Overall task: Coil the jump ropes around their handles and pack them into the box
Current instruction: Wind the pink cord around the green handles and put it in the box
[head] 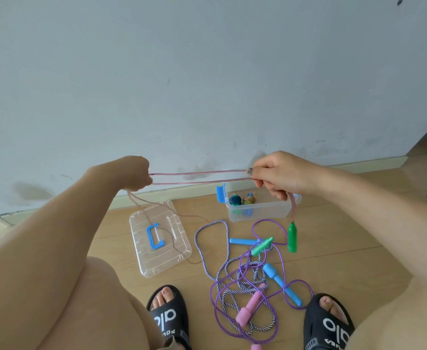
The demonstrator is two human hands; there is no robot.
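A thin pink jump rope (197,178) is stretched in two strands between my hands, held up in front of the wall. My left hand (134,176) grips one end of the loop. My right hand (278,174) pinches the other end, and a green handle (292,237) hangs from it on a short length of rope. The rope's loose tail trails from my left hand down across the lid. The clear box (260,210) with blue latches stands on the floor below my right hand, with two coiled ropes (242,200) inside.
The clear lid (160,248) with a blue handle lies left of the box. A tangle of a purple rope (265,294) and a striped rope with blue, green and pink handles lies on the wooden floor between my two black slippers. The wall is close ahead.
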